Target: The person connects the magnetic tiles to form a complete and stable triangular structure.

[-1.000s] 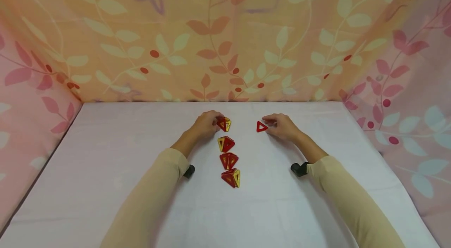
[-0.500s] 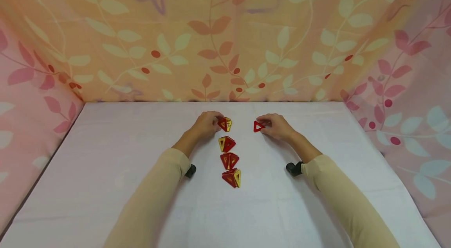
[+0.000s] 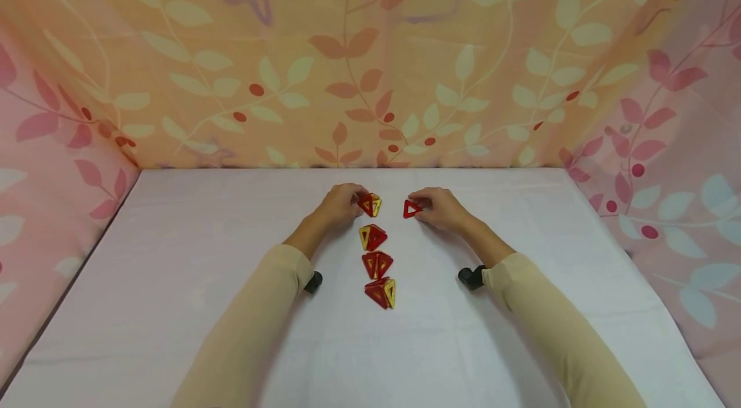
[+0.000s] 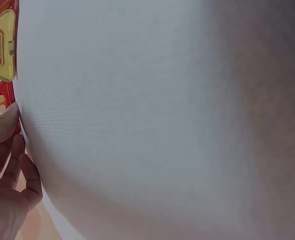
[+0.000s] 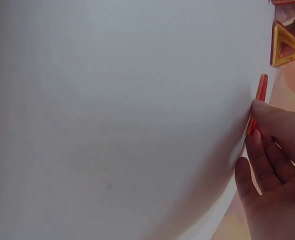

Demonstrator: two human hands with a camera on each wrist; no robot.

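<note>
My left hand (image 3: 341,203) grips the left side of the farthest red and yellow pyramid of triangular magnetic tiles (image 3: 366,205). In the left wrist view its thumb and fingers close on a red tile (image 4: 8,92). To the right, a loose red triangular magnetic tile (image 3: 406,209) is pinched in my right hand (image 3: 442,210), a short gap away from that pyramid. The right wrist view shows this tile edge-on (image 5: 261,90) between thumb and fingers, with the pyramid's yellow tile (image 5: 276,55) just beyond it.
Nearer me, a row of similar pyramids runs down the white-covered table (image 3: 191,266): one yellow and red (image 3: 375,238), one mostly red (image 3: 376,264), one red with a yellow side (image 3: 379,293). Floral curtains (image 3: 405,73) enclose the back and sides.
My right hand has slid left with the red triangular magnetic tile, narrowing the gap to the far pyramid. The left hand and the row of pyramids stay in place.
</note>
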